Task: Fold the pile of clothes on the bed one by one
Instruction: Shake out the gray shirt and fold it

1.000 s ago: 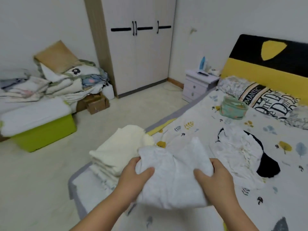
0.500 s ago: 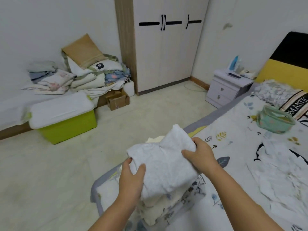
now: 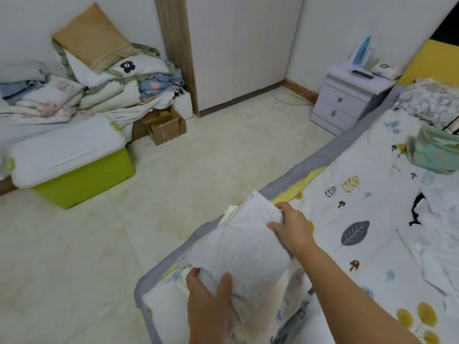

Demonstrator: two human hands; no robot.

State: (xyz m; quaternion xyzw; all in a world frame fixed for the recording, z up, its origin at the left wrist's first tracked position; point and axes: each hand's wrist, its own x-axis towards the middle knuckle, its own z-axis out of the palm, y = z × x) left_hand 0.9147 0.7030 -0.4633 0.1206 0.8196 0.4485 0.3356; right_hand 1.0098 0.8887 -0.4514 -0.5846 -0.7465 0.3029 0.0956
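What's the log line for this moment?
left hand: grips folded white garment | right hand: grips far edge | garment: over folded stack, bed corner

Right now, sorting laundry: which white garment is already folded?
The white garment both hands grip at the bed's corner; the other white clothes, farther right, lie crumpled.

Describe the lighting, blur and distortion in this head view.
Head view: soft, even indoor light, no glare and only faint shadows; wide-angle bending tilts the wardrobe and nightstand outward; slight smear on both hands, left and right, and on the white garment they hold.
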